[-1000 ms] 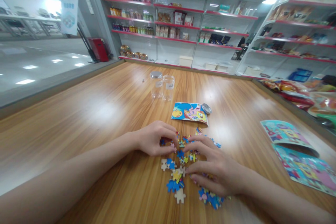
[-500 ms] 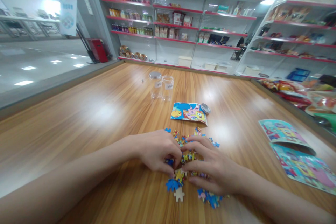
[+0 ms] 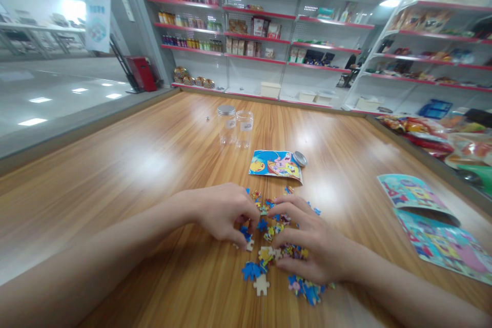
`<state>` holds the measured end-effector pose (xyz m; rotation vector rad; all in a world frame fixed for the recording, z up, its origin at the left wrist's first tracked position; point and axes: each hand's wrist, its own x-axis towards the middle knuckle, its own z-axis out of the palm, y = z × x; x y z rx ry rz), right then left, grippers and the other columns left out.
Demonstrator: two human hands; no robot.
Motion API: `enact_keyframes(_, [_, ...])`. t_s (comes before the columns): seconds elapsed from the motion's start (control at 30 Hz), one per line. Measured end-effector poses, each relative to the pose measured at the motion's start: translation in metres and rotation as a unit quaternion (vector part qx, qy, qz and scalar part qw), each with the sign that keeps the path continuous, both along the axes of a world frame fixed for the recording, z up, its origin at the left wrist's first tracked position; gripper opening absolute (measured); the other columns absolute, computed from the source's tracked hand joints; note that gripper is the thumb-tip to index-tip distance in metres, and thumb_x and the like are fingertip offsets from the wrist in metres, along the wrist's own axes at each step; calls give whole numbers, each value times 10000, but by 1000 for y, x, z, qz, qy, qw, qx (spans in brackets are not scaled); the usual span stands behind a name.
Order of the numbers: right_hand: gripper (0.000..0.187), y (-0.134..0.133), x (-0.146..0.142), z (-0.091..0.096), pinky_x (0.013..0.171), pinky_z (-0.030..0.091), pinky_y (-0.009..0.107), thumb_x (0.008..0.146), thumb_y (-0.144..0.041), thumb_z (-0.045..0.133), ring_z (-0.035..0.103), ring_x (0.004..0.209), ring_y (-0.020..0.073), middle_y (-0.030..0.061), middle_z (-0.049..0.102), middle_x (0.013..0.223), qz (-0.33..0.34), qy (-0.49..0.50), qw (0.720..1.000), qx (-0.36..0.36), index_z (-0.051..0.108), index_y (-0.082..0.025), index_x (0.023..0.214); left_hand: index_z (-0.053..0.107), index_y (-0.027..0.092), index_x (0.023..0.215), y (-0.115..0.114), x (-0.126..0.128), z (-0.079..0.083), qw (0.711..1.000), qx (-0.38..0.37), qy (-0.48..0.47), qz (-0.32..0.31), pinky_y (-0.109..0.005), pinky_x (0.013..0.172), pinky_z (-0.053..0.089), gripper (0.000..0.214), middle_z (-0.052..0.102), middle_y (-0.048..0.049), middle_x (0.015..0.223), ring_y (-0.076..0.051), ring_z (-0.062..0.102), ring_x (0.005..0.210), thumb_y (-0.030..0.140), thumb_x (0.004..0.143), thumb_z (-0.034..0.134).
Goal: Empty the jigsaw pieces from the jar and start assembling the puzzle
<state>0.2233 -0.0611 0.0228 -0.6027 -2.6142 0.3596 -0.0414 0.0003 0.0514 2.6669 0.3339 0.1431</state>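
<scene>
Jigsaw puzzle pieces (image 3: pixel 266 254) lie loose on the wooden table in front of me, mostly blue and yellow, with one showing its plain back. My left hand (image 3: pixel 228 215) is at the left side of the pile, its fingers curled around blue jigsaw pieces (image 3: pixel 245 232) that touch the thumb and fingertips. What lies under the palm is hidden. Over the right part of the pile rests my right hand (image 3: pixel 311 241), fingers spread and bent, tips among the pieces. Blue and pink pieces (image 3: pixel 307 289) sit just below it.
Beyond the pile lies a cartoon picture sheet (image 3: pixel 274 165) with a metal lid (image 3: pixel 300 159) on its corner. Two clear jars, one lidded (image 3: pixel 226 125) and one uncovered (image 3: pixel 244 130), stand farther back. Two more picture sheets (image 3: pixel 442 241) lie right. Stocked shelves (image 3: pixel 257 36) line the back.
My left hand has shifted left and slightly away from me, with blue pieces moving along. A gap has opened between the hands, showing more pieces. The right hand has barely moved.
</scene>
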Motion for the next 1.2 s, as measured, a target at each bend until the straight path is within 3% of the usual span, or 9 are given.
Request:
enact_keyframes(0.67, [133, 1, -1, 0, 1074, 428, 505, 895, -308, 704, 421, 1295, 294, 104, 568, 1233, 10, 8, 1000, 15, 718, -202, 974, 730, 228, 918, 6, -7, 2, 999, -4, 46, 20, -225, 550, 389, 111, 677, 26, 682, -127, 593, 593, 257, 816, 760])
enact_keyframes(1.07, [146, 2, -1, -3, 1075, 425, 483, 906, -318, 704, 444, 1282, 285, 106, 591, 1208, 24, 3, 999, 31, 718, -195, 983, 749, 244, 980, 13, -12, 2, 998, 24, 41, 42, -220, 579, 412, 175, 694, 29, 692, -128, 622, 607, 183, 816, 737])
enact_keyframes(1.2, [121, 2, -1, -3, 1075, 421, 483, 906, -293, 706, 452, 1268, 283, 100, 597, 1203, 34, 11, 998, 44, 720, -195, 975, 744, 233, 987, 14, -10, -3, 999, 28, 12, 30, -214, 610, 437, 120, 738, 8, 774, -126, 662, 665, 199, 884, 694])
